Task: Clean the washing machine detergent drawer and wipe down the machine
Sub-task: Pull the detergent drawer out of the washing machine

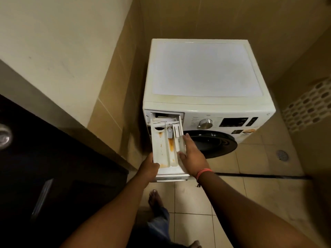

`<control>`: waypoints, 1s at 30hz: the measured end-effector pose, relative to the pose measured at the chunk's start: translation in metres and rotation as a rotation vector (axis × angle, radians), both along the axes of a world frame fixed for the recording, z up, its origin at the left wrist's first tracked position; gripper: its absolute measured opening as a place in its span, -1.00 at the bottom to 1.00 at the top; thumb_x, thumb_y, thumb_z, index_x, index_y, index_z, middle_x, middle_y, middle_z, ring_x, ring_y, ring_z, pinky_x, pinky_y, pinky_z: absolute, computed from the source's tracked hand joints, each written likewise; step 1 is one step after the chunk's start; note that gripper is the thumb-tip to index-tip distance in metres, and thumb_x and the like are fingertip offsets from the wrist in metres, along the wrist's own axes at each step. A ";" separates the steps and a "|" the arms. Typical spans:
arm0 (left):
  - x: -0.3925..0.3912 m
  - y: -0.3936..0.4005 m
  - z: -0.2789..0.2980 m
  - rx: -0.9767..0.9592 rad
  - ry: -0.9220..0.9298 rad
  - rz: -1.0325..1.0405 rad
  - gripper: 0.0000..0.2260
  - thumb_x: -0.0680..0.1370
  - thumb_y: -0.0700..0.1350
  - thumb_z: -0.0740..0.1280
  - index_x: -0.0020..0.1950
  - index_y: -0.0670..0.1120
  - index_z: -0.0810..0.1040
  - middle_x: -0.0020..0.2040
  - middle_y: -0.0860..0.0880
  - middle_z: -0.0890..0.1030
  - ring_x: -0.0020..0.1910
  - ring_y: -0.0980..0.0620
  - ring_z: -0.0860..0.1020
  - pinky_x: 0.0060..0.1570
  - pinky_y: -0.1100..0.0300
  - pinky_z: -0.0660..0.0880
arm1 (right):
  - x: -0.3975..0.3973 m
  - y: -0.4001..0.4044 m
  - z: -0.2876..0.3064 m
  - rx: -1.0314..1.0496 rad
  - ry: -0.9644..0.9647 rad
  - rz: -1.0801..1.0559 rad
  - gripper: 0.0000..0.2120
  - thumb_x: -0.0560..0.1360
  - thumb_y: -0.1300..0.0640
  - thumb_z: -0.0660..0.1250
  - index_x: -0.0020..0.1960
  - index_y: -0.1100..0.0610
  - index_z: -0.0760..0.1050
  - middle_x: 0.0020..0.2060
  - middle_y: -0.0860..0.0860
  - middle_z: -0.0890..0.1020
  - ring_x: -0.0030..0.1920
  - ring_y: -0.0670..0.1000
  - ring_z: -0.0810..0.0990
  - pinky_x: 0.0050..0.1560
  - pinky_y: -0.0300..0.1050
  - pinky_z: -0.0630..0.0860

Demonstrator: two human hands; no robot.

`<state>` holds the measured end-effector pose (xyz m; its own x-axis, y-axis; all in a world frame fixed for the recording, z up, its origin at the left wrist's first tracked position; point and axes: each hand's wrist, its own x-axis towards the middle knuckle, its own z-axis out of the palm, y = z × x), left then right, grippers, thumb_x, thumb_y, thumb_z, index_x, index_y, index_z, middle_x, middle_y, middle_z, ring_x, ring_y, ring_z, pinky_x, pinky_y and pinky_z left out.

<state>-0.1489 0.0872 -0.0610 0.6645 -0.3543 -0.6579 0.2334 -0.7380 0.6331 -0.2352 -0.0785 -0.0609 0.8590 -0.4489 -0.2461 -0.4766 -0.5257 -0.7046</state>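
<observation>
A white front-loading washing machine (206,72) stands in a tiled corner, its dark round door (213,144) closed. Its white detergent drawer (162,149) is pulled far out of the slot at the machine's upper left, and orange-brown stains streak its compartments. My left hand (149,167) grips the drawer's front left corner, thumb over the rim. My right hand (192,157) holds the drawer's right side wall, fingers laid along the outside and thumb on the inner edge. A red band circles my right wrist.
A cream wall (62,51) juts out on the left, close beside the machine. A dark door with a metal knob (4,136) fills the lower left. Beige floor tiles (250,194) spread below, with a round drain (282,155) at right. My bare foot (155,198) stands under the drawer.
</observation>
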 end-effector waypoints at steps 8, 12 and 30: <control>-0.084 -0.029 0.037 -0.019 -0.065 -0.164 -0.48 0.58 -0.26 0.18 0.53 0.01 0.26 0.42 -0.08 0.46 0.27 -0.11 0.48 0.27 -0.02 0.46 | -0.121 -0.026 0.036 0.350 0.092 -0.341 -0.62 0.60 0.05 0.23 0.41 0.03 0.34 0.16 0.04 0.60 0.07 0.03 0.56 0.09 -0.14 0.45; -0.123 -0.065 0.055 -0.101 -0.059 -0.286 -0.48 0.57 -0.29 0.19 0.51 0.02 0.31 0.38 -0.06 0.50 0.24 -0.08 0.50 0.24 -0.03 0.49 | -0.180 -0.046 0.051 0.502 0.023 -0.485 -0.73 0.60 0.10 0.24 0.26 0.14 0.49 0.00 0.07 0.66 -0.02 0.08 0.63 0.13 0.02 0.56; -0.225 -0.304 0.092 -0.190 -0.047 -0.891 -0.68 0.65 0.07 0.15 0.38 0.04 0.43 0.03 0.10 0.57 -0.07 0.13 0.55 -0.20 0.19 0.44 | -0.340 -0.138 0.093 0.562 -0.456 -1.298 -0.79 0.58 0.26 0.26 0.19 0.14 0.51 0.01 0.02 0.66 -0.08 -0.05 0.65 -0.11 -0.18 0.60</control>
